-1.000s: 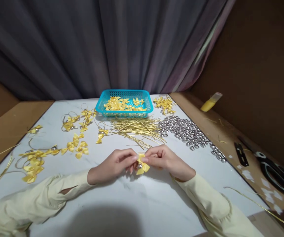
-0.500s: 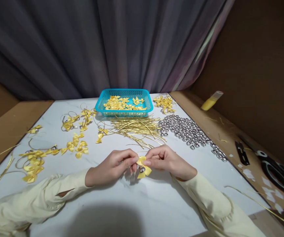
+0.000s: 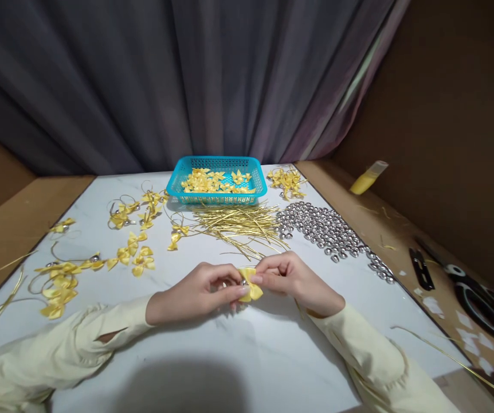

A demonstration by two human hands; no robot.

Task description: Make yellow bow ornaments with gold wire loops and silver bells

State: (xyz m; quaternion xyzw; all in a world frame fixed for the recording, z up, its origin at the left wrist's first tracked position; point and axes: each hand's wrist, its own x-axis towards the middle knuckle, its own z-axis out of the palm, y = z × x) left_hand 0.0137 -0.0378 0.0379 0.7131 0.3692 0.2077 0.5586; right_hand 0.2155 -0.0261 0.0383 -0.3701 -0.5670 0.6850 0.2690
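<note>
A yellow ribbon bow (image 3: 253,291) with a small silver bell at its middle is held just above the white tabletop. My left hand (image 3: 202,291) pinches its left side between thumb and fingers, partly covering the bell. On the other side, my right hand (image 3: 293,281) grips the bow's upper right part with thumb and forefinger. Beyond the hands lies a bundle of gold ties (image 3: 238,223). A heap of silver bells (image 3: 322,226) spreads to the right of it.
A turquoise basket (image 3: 216,199) of yellow bows stands at the back. More bows with bells and gold ties (image 3: 60,287) lie on the left. Black scissors (image 3: 483,304), a black cutter (image 3: 421,268) and paper scraps are along the right edge. A curtain (image 3: 212,74) hangs behind.
The bow has turned between my fingers, so its bell now sits at the left beside my left fingertips. My left thumb has shifted down and right onto the bow.
</note>
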